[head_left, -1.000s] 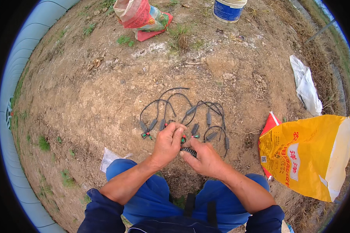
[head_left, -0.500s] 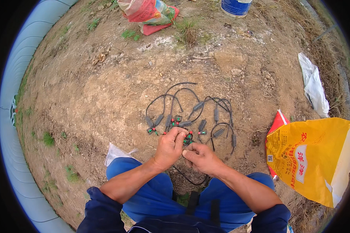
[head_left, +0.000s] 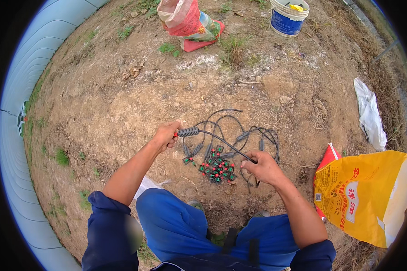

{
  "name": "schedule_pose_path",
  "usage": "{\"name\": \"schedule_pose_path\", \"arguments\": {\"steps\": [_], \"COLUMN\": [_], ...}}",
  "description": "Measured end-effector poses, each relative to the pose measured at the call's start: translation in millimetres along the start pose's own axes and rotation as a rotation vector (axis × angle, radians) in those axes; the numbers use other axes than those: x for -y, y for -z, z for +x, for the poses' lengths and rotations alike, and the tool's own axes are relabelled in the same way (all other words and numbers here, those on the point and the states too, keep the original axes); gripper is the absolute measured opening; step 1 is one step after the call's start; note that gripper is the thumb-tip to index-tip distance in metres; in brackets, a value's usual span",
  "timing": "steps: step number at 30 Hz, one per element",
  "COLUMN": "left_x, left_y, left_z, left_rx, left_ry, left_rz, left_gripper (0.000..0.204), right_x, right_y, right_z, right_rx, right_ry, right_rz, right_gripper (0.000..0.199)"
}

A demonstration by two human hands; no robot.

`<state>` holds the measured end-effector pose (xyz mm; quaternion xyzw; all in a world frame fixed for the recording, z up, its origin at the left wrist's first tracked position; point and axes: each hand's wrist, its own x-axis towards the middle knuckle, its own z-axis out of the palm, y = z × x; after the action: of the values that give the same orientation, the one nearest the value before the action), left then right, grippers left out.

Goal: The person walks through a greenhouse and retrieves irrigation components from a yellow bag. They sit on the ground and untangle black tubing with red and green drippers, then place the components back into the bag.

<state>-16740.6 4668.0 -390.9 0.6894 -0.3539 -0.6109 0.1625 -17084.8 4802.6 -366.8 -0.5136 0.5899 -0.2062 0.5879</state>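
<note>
A thin black hose (head_left: 221, 142) stretches between my two hands above the ground. My left hand (head_left: 166, 135) is closed on its far-left end, beside a grey ribbed sleeve (head_left: 188, 132); a bit of red shows at the fingers, the rest of that fitting hidden in the palm. My right hand (head_left: 264, 168) grips the hose near its other end, thumb and fingers pressed together. Below the hose lies a heap of small green, black and red sprinkler heads (head_left: 219, 168). Several more black hoses (head_left: 230, 116) with grey ribbed sleeves (head_left: 242, 136) lie curled on the soil behind.
A yellow sack (head_left: 366, 194) lies at the right over a red one (head_left: 328, 157), with a white plastic sheet (head_left: 371, 115) beyond. At the back stand a red-and-white sack (head_left: 185, 22) and a blue-and-white bucket (head_left: 288, 20). Pale blue sheeting (head_left: 20, 189) borders the left.
My hands have moved apart, left hand to the left and up, right hand to the right, drawing the hose out between them. The view has shifted, uncovering the sprinkler heads.
</note>
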Motion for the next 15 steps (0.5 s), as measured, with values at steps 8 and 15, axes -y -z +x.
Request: {"name": "schedule_pose_path", "arguments": {"steps": [8,15], "left_x": [99.6,150.2], "left_y": [39.7,32.2], "left_z": [67.9,107.9], "left_rx": [-0.145,-0.294], "left_ry": [0.221,-0.294], "left_rz": [-0.1,1.129], "left_gripper": [0.05,0.042], "right_x": [-8.7,-2.1], "right_y": [-11.1,-19.2], "right_z": [46.9,94.8], "right_rx": [-0.387,-0.513], "right_ry": [0.179,0.363], "right_rz": [-0.22,-0.743], "right_gripper": [0.027,0.05]}}
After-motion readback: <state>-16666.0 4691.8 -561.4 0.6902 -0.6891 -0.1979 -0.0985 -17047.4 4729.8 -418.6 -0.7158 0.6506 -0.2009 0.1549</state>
